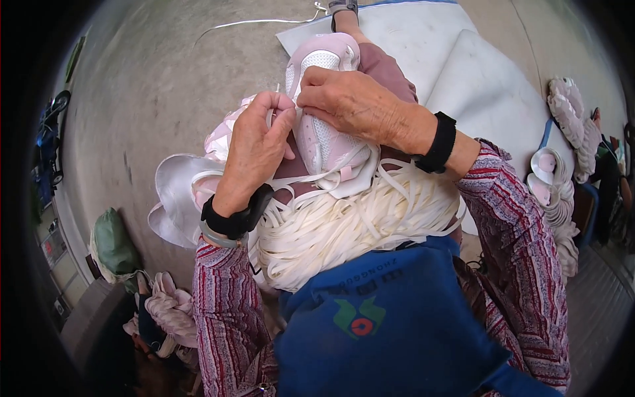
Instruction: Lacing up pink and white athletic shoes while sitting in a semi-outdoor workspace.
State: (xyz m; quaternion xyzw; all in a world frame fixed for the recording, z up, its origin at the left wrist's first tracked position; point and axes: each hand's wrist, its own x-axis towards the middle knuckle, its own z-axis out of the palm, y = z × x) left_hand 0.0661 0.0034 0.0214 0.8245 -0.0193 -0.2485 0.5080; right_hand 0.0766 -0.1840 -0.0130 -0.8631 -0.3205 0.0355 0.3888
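A pink and white shoe upper lies on my lap, its toe pointing away from me. My left hand is closed in a pinch at the left side of its lacing area, on what looks like a thin white shoelace. My right hand reaches across the upper, thumb and fingers pressed together close to the left fingertips. What the right fingertips grip is hidden. A thick bundle of cream-white shoelaces rests across my lap, below the upper. More pink and white shoe pieces sit beside my left wrist.
A pale sheet covers the floor ahead and to the right. Stacked shoe uppers are at the far right. At the left are a green sack and more pink uppers. A loose white strip lies on the concrete.
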